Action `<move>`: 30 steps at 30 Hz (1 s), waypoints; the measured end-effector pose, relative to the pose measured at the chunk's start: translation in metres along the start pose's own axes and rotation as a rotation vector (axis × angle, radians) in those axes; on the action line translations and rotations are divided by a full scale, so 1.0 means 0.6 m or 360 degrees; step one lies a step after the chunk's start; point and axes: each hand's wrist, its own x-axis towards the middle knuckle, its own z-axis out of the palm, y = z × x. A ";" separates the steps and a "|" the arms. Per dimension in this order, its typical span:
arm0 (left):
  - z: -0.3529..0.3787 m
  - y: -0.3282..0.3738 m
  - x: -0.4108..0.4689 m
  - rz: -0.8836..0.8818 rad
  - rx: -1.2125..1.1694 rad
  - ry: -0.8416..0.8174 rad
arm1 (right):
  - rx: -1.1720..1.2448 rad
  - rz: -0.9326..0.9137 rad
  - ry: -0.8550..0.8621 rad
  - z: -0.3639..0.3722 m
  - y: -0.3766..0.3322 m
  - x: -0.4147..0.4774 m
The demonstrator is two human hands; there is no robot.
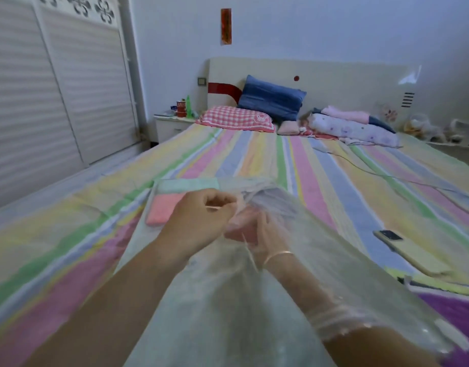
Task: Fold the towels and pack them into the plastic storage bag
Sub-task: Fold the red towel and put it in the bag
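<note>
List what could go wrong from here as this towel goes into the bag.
The right hand, inside the plastic bag, holds a pink towel that could unfold or bunch against the coral towel and green towel at the far end. The left hand only pinches the thin film, which might slip or tear. The phone lies beside the bag and could get dragged.

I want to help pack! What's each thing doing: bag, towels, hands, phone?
plastic bag: open, right arm inside.
left hand: pinches the bag from outside.
right hand: inside the bag, on a pinkish towel; grip blurred.
green towel: folded, flat.
pink towel: folded, beside the green one.
phone: lying on the bed.
</note>
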 end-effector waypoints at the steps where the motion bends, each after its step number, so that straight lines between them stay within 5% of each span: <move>1: -0.003 -0.027 0.042 -0.0057 0.0096 0.0150 | 0.0005 -0.0007 0.0046 0.014 0.007 0.023; 4: 0.003 -0.097 0.163 -0.0221 0.0271 0.0387 | -0.0134 -0.0018 -0.0033 0.064 0.033 0.095; 7: 0.019 -0.125 0.267 -0.0325 0.0273 0.0506 | -0.0311 -0.0162 0.0230 0.087 0.035 0.140; 15: 0.094 -0.132 0.436 -0.0437 -0.0096 0.0577 | -0.0509 -0.0442 0.0438 0.150 0.049 0.201; 19: 0.116 -0.183 0.387 -0.0226 -0.0123 0.0589 | -0.0134 -0.0334 0.0006 0.142 0.078 0.239; 22: 0.121 -0.216 0.367 -0.0168 -0.0172 0.0558 | 0.0768 -0.0048 -0.0388 0.127 0.073 0.273; 25: 0.113 -0.224 0.379 -0.0213 -0.0269 0.0497 | 0.1115 -0.0054 -0.0199 0.120 0.058 0.300; 30: 0.099 -0.251 0.389 -0.0257 -0.0494 0.0537 | 0.0234 -0.0082 0.0129 0.146 0.055 0.375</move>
